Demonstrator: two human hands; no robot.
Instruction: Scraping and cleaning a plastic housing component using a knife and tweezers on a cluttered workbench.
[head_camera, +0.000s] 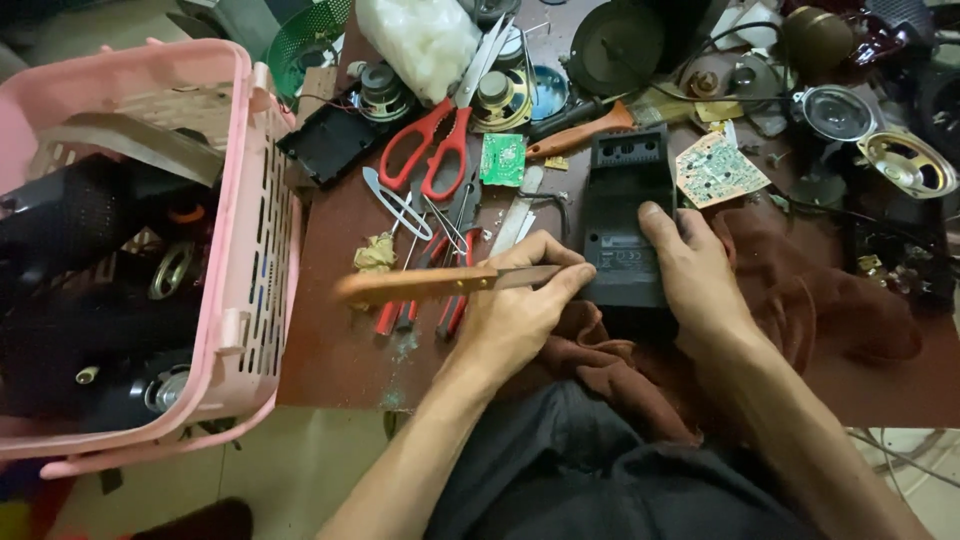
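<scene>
My left hand (520, 300) grips a knife (420, 284) by its blade end, with the wooden handle sticking out to the left and the blade tip against the side of a black plastic device casing (625, 210). My right hand (695, 270) presses down on that casing from the right, thumb on its top face. The casing lies on a dark red cloth (820, 290) at the near edge of the brown table (340, 340).
Red-handled scissors (435, 150), pliers and tweezers lie left of the casing. Green (501, 160) and tan (718, 168) circuit boards, several loose speakers (908, 162) and a screwdriver (580, 135) crowd the back. A pink plastic basket (250, 250) with black parts stands at the left.
</scene>
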